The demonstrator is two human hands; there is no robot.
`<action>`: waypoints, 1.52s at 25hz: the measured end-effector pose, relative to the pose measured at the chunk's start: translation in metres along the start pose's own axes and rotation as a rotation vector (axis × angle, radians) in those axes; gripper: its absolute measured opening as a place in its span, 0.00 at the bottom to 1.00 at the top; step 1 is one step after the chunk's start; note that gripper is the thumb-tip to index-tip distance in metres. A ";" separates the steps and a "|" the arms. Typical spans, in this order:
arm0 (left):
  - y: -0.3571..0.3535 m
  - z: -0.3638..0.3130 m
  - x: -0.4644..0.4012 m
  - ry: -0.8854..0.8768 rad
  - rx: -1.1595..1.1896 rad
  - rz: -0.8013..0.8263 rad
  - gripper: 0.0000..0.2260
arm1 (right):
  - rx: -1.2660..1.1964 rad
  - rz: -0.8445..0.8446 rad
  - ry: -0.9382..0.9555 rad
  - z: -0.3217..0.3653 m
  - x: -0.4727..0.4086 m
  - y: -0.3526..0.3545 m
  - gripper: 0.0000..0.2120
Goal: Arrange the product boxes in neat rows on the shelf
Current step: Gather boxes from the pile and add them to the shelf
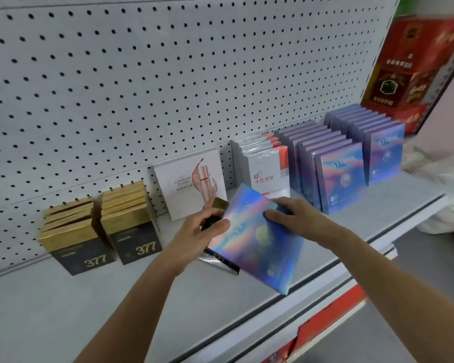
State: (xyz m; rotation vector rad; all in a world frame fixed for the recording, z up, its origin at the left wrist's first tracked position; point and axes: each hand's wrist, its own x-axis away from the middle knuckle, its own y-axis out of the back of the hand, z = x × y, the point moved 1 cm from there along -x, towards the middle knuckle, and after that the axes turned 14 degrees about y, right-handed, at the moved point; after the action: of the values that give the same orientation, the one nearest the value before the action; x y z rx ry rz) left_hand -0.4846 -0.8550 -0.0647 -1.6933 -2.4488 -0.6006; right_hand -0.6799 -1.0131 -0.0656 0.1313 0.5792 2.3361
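A flat holographic blue box (257, 239) is held tilted above the front half of a grey shelf (63, 305), near its middle, its lower corner reaching toward the shelf's front edge. Beneath it, partly hidden, is a black-and-gold box (215, 218) and a silvery flap (220, 263) poking out at the lower left. Behind stands a white box printed with a pink bottle (189, 183), leaning against the pegboard back wall (168, 74). To its right stands a row of white boxes with red corners (269, 169), then two rows of matching blue boxes (333, 163), upright and packed front to back. To the left stand two rows of gold-topped black boxes marked 377 (102, 231). At the far right, beyond the shelf end, stands a stack of red cartons (414, 69). A red strip (325, 326) runs below the shelf's front lip. The left hand (197, 237) comes in from below, thumb curled over the blue box's left edge and fingers wrapped behind it, gripping it. The right hand (291, 216) reaches from the right, fingers bent over the box's upper right edge, holding it.
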 end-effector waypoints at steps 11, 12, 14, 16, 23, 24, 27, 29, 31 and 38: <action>-0.140 -0.053 -0.033 0.001 0.140 -0.351 0.08 | -0.435 -0.034 -0.030 -0.100 -0.005 0.156 0.11; -0.151 -0.055 -0.035 0.016 0.166 -0.362 0.08 | -0.461 -0.080 -0.042 -0.110 -0.005 0.170 0.10; -0.173 -0.061 -0.041 0.029 0.194 -0.377 0.09 | -0.452 -0.156 -0.053 -0.130 -0.006 0.196 0.11; -0.195 -0.070 -0.051 0.040 0.190 -0.376 0.11 | -0.445 -0.225 -0.040 -0.148 -0.005 0.220 0.13; -0.259 -0.103 -0.084 -0.033 0.115 -0.362 0.20 | -0.486 -0.401 -0.012 -0.198 0.011 0.300 0.06; -0.266 -0.109 -0.089 -0.053 0.105 -0.359 0.24 | -0.514 -0.421 -0.013 -0.204 0.011 0.309 0.02; -0.282 -0.123 -0.102 -0.063 0.138 -0.320 0.32 | -0.516 -0.469 -0.004 -0.220 0.000 0.333 0.03; -0.288 -0.130 -0.109 -0.057 0.179 -0.309 0.35 | -0.468 -0.486 0.036 -0.229 -0.013 0.347 0.04; -0.292 -0.134 -0.115 -0.051 0.201 -0.319 0.34 | -0.409 -0.496 0.064 -0.232 -0.027 0.361 0.04; -0.307 -0.143 -0.132 -0.042 0.142 -0.344 0.25 | -0.172 -0.475 0.098 -0.225 -0.065 0.382 0.13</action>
State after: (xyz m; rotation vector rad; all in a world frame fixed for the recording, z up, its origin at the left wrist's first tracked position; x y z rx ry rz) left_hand -0.7362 -1.1168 -0.0529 -1.2551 -2.7616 -0.4118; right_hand -0.9274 -1.3861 -0.0931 -0.1843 0.4006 1.9223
